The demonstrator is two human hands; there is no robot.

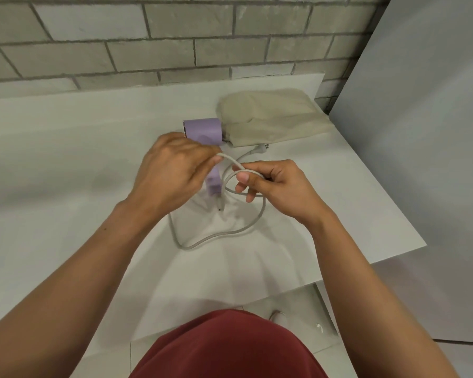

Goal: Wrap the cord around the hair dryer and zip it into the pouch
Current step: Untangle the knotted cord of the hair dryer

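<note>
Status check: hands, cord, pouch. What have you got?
Left hand and right hand both pinching the cord, loop forming beside the purple hair dryer. Plug loose on table. Pouch behind, untouched. Nothing in the way.

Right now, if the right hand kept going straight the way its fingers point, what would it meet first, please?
The right hand, closed on the cord, points left toward the hair dryer's lilac handle. It would probably reach that first, then the left hand, though depth is unclear.

A plain, unfinished-looking room, possibly a utility or staging space: a bare grey block wall (pixel 175 45) is running behind a white table (pixel 66 159), and pale floor tiles (pixel 462 358) are showing below.
</note>
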